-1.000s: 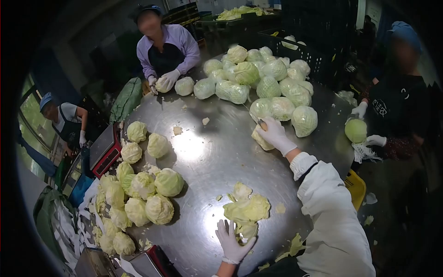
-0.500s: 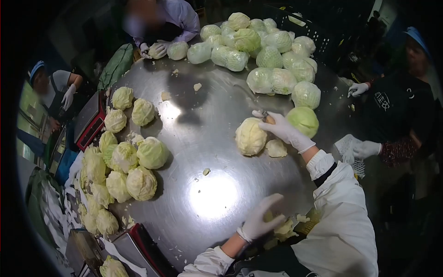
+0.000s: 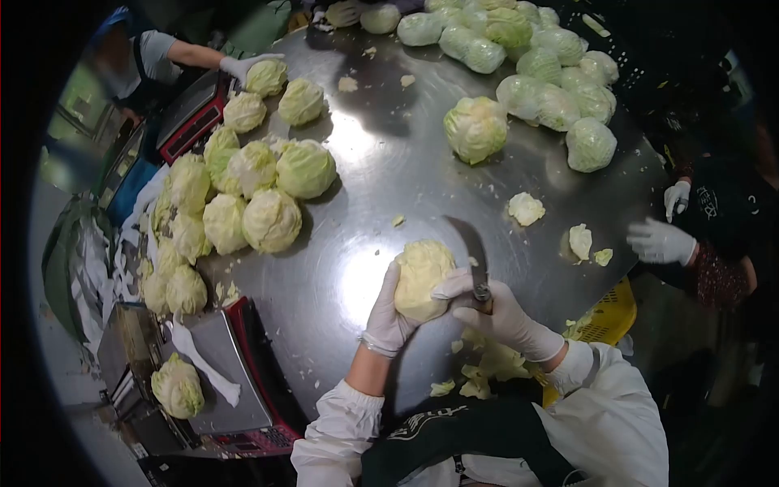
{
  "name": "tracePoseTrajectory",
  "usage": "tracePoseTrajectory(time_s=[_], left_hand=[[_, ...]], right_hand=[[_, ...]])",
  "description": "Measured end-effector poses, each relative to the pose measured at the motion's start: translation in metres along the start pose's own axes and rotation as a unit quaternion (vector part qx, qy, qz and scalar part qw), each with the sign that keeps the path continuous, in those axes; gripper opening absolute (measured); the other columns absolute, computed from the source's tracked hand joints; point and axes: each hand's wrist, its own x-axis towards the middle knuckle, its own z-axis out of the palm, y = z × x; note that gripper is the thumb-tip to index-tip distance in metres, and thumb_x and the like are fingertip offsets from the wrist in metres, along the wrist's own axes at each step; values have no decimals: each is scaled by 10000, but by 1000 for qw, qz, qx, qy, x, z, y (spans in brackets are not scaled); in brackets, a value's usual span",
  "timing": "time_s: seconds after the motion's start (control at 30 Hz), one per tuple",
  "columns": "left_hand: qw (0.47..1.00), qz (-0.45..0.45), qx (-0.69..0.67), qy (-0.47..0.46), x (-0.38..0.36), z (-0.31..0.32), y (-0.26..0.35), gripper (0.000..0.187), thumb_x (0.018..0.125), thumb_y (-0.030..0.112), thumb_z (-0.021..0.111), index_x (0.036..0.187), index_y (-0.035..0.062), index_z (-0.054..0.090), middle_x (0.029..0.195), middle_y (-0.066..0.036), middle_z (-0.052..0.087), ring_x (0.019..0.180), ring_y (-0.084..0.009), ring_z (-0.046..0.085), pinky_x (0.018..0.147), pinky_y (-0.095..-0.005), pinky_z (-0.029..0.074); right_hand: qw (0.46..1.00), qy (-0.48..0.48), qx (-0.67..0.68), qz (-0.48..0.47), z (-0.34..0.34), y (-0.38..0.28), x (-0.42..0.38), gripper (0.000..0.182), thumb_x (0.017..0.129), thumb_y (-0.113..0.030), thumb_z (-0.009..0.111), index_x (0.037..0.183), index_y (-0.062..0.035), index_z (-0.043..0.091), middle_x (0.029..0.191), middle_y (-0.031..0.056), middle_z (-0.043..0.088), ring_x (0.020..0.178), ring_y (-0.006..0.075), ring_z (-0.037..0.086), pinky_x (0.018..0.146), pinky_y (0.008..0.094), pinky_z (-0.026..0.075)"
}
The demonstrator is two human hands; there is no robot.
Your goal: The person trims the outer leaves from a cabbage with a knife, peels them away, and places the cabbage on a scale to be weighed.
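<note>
My left hand (image 3: 385, 318), gloved in white, is closed around the left side of a pale, trimmed cabbage (image 3: 424, 278) above the steel table. My right hand (image 3: 513, 322) grips a knife (image 3: 475, 255) by its short handle, the dark curved blade pointing away from me. Fingers of the right hand also touch the cabbage's right side. Loose cabbage leaves (image 3: 495, 361) lie near my right wrist, partly hidden by the arm. Beyond the blade, a cut leaf piece (image 3: 526, 209) rests on the table.
Several unwrapped cabbages (image 3: 272, 220) are piled at left, beside red-edged scales (image 3: 243, 365). Net-wrapped cabbages (image 3: 539, 101) fill the back right; a greener cabbage (image 3: 475, 130) stands before them. A yellow basket (image 3: 610, 315) is at right. Co-workers' gloved hands (image 3: 661, 241) show at the edges.
My right hand has come back toward me with the knife. My left hand, open before, now holds the cabbage. The view has shifted, and a co-worker's hand at left now touches a cabbage.
</note>
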Motion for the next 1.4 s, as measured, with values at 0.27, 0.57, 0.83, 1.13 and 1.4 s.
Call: tracePoseTrajectory(time_s=[0.27,0.57,0.83,1.13,1.4], left_hand=[[622,184,745,157,-142,-21,15,1214,569,311,1009,1476,-48,286,1397,-212,489,1282,-293,544,1099,-407,451],[596,208,744,220,-156,-44,-1,1196,518,322,1025,1401,-63,317,1312,-232,443,1196,-365,542,1022,-435,480],[611,156,747,212,-156,-40,12,1085,548,282,1012,1323,-80,344,1240,-216,475,1156,-326,563,992,-423,492],[571,119,788,199,-151,-32,17,1037,565,276,1003,1301,-61,354,1218,-198,536,1141,-300,600,983,-405,512],[668,284,678,115,-177,-98,-12,1227,575,229,1021,1491,28,230,1490,-207,394,1346,-324,496,1131,-467,444]], right_hand=[[977,-41,-111,179,58,4,-50,502,927,-189,674,1384,-34,535,819,78,592,725,182,594,715,328,504],[953,-91,-272,96,77,17,-65,377,970,-175,617,1318,-57,531,938,146,658,812,347,677,749,431,534],[919,-204,-294,167,70,1,-38,275,978,-187,588,1220,-69,532,1013,210,653,832,416,669,771,489,541],[912,-162,-334,176,94,38,-19,187,960,-177,585,1037,-33,496,848,209,643,761,442,653,717,522,522],[903,-112,69,409,81,25,-23,533,948,-234,687,1409,-36,506,835,50,599,612,126,592,578,297,516]])
